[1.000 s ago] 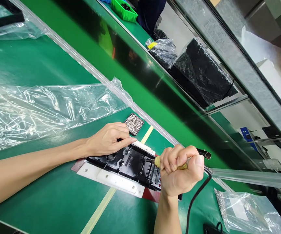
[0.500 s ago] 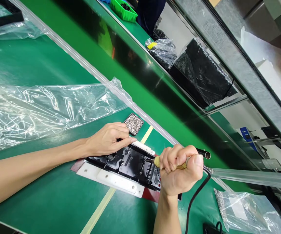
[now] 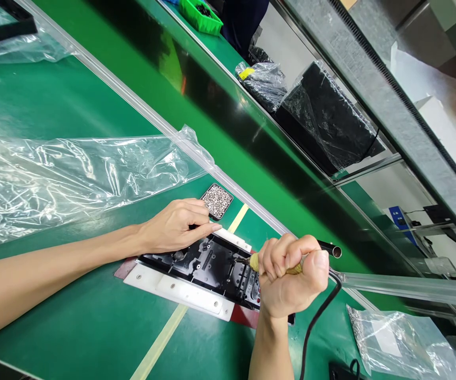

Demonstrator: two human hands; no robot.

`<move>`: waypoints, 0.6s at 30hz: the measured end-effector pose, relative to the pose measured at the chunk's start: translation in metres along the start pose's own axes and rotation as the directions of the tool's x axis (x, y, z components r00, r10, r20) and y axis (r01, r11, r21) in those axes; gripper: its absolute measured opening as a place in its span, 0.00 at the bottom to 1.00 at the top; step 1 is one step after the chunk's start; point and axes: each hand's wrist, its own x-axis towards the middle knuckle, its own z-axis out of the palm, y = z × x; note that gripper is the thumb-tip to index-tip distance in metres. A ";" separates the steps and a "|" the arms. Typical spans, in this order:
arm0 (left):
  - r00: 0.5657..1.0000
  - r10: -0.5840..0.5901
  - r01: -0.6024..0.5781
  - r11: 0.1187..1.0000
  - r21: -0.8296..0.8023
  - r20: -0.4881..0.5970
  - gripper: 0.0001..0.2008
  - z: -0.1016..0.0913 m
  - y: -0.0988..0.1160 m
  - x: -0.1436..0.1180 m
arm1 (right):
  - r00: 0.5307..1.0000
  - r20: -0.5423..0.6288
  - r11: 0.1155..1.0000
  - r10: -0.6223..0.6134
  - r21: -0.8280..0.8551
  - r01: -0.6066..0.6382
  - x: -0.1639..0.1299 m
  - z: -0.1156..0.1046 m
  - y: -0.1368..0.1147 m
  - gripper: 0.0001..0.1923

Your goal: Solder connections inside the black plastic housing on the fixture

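Note:
My right hand (image 3: 293,272) is wrapped round the yellowish handle of a soldering iron (image 3: 254,262), its black cord trailing down from the fist. The iron's metal tip meets a black plastic panel (image 3: 212,264) full of moulded posts and ribs. White strips of a fixture (image 3: 188,295) flank the panel on both long sides. Across the panel's far left part lies my left hand (image 3: 180,224), thumb stretched out and apart from the fingers. Its fingertips are at the edge of a small dark tray (image 3: 217,201) of tiny metal pieces. Whether they touch the tray, I cannot tell.
Clear plastic sheeting (image 3: 73,179) covers the bench on the left. A metal rail (image 3: 133,108) crosses behind the work. At right lies a clear bag (image 3: 402,338) with small metal pieces. Beyond are a green bin (image 3: 202,20), wrapped black parts (image 3: 326,116) and a person's dark clothing (image 3: 247,21).
Almost nothing differs. My right hand and the soldering iron have shifted very slightly, with the tip still at the same place on the panel.

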 end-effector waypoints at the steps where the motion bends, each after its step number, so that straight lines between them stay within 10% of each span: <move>1: 1.000 -0.003 0.003 1.000 0.000 0.000 0.23 0.000 0.000 0.000 | 1.000 0.002 1.000 -0.003 -0.001 0.003 0.000 0.000 0.000 0.26; 18: 1.000 0.000 0.000 1.000 0.001 -0.005 0.24 0.000 0.001 0.000 | 1.000 -0.006 1.000 -0.009 0.008 0.009 0.001 0.002 0.000 0.26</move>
